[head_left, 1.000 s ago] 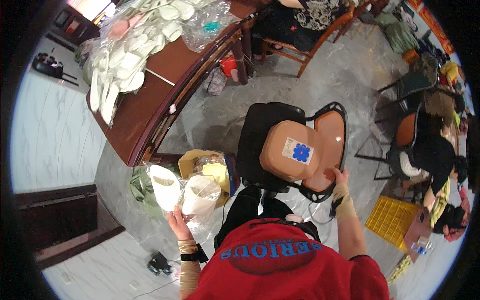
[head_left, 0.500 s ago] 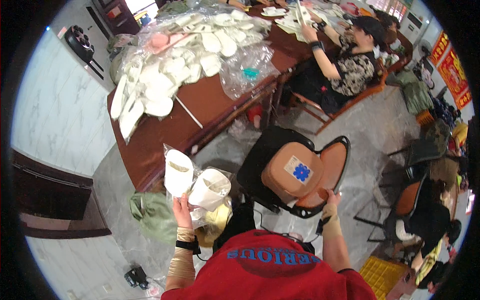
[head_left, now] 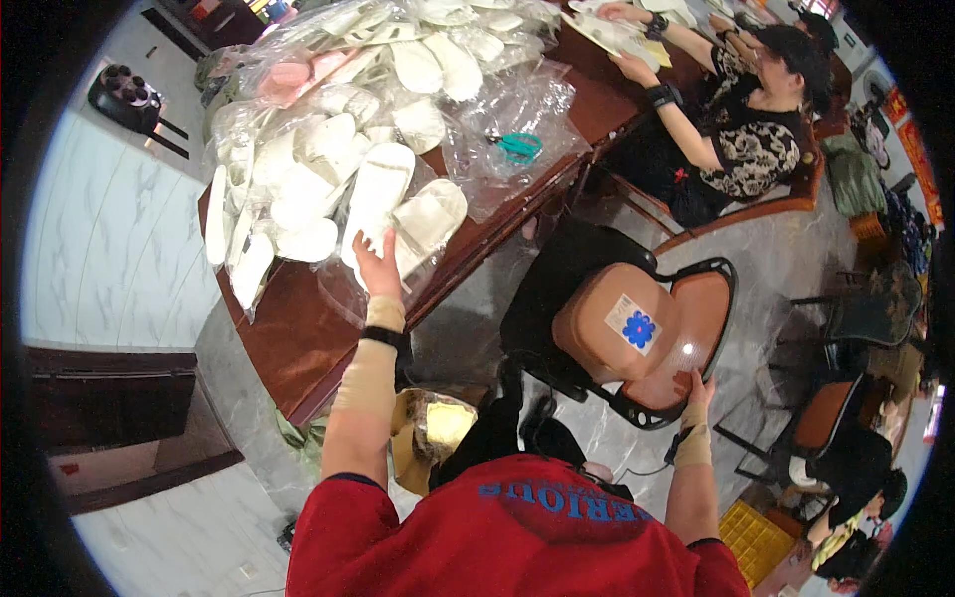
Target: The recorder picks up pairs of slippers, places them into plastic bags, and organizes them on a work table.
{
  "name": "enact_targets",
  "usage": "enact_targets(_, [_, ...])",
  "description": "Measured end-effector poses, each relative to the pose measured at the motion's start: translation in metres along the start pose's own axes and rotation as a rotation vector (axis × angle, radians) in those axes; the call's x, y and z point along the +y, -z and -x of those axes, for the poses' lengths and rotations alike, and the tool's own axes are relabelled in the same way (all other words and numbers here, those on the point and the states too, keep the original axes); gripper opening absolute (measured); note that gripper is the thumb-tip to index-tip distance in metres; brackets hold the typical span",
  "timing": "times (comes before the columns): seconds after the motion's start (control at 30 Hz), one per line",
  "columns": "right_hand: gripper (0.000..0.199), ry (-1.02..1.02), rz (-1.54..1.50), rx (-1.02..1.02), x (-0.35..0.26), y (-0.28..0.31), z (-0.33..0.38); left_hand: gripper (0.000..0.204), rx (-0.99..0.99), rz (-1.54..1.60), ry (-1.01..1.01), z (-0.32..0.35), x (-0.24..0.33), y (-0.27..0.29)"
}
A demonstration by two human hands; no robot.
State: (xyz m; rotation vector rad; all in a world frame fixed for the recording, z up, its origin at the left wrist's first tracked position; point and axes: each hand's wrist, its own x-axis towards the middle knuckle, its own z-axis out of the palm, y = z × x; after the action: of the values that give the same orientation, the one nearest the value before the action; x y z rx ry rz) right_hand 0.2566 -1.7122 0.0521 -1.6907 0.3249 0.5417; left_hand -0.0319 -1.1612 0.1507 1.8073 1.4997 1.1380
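A pair of white slippers (head_left: 381,184) in a clear plastic bag lies against the near side of a slipper heap, over the table. My left hand (head_left: 378,267) is at the near end of the bag, its fingers apart and touching it. My right hand (head_left: 700,390) is closed on the rim of a brown and black chair (head_left: 686,333), which stands in front of me. On the chair's brown pad is a label with a blue flower shape.
Many bagged white slippers (head_left: 298,189) and a pink one (head_left: 286,80) cover the brown table (head_left: 261,348). Teal-handled scissors (head_left: 519,147) rest on loose plastic film. A co-worker in a patterned shirt (head_left: 761,149) sits at the table's right side. A yellow crate (head_left: 748,537) stands at the lower right.
My left hand has moved up and forward with the bagged slippers to the heap, and its fingers have spread. My right hand stays at the chair. The view has shifted.
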Motion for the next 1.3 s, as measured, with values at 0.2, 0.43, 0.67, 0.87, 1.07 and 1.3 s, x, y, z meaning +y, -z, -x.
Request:
enact_targets(0.2, [0.022,0.794,0.684,0.29,0.007,-0.033,0.052,0.018,-1.28,-0.015,-0.09,0.191,-0.071,0.063])
enact_targets(0.43, [0.031,0.092,1.34,-1.322,0.203,-0.037,0.089,0.019,-1.315,-0.482,0.08,0.241,-0.035,0.106])
enact_targets(0.67, [0.021,-0.163,1.067,-1.141,0.19,-0.068,0.103,0.021,-1.549,0.053,0.512,0.206,-0.086,0.156])
enact_targets(0.87, [0.035,-0.283,0.786,-1.486,0.071,-0.139,0.147,0.021,-1.785,0.0,0.024,0.15,-0.134,0.064])
enact_targets(1.07, [0.031,-0.297,0.875,-1.34,0.076,-0.2,0.161,0.027,-1.653,0.083,-0.452,0.043,-0.056,0.0])
enact_targets(1.3, [0.025,0.584,1.119,-0.038,-0.033,-0.203,0.082,0.052,-1.114,-0.305,-0.754,-0.063,-0.02,0.0])
